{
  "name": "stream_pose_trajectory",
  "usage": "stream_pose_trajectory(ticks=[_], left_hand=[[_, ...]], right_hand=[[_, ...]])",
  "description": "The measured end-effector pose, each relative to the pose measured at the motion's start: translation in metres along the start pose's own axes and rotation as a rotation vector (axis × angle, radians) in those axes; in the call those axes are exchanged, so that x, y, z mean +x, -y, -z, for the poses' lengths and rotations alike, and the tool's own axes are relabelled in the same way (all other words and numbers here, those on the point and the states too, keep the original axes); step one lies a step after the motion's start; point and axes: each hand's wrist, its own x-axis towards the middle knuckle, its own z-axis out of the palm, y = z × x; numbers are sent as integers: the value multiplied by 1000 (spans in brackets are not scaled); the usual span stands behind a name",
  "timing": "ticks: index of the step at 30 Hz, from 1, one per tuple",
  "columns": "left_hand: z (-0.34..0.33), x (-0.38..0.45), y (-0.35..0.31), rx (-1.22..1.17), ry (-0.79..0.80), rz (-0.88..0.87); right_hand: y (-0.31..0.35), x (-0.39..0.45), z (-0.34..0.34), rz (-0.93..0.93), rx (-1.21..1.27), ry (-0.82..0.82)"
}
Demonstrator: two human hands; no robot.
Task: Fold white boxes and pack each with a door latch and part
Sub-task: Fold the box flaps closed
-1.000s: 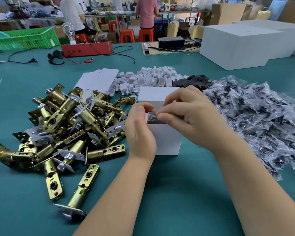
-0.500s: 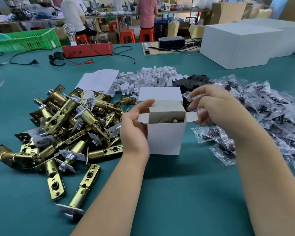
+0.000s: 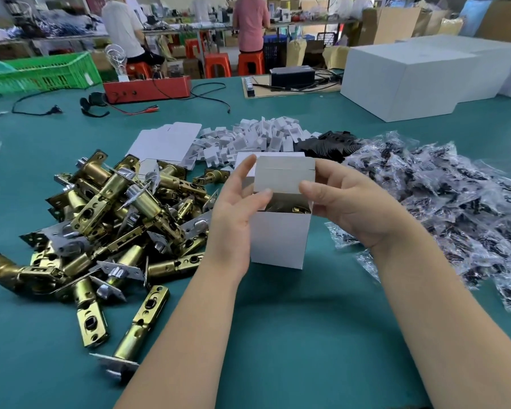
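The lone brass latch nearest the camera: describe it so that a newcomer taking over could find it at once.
Start at the big heap of brass door latches on the left of the teal table. Follow the heap's near edge toward the camera, left of the left forearm. The single brass latch with the silver end plate lies there diagonally, plate toward the camera, nearer than every other latch.
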Motion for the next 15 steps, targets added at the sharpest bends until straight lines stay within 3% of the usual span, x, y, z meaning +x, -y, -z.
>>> stream_pose_trajectory(ticks=[3,7,11,15], left_hand=[[-2,0,0,-28,-7,-14],[-7,0,-1,-10,-46,-112],[-7,-1,0,13,-78,-151],[-3,-4,1,-126,4,-73]], right_hand=[[-6,3,-7,28,-95,-78],[-2,1,-18,203,-133,-121],[3,-6,-18,240,-313,-29],[7,-9,-14,177,-383,21]])
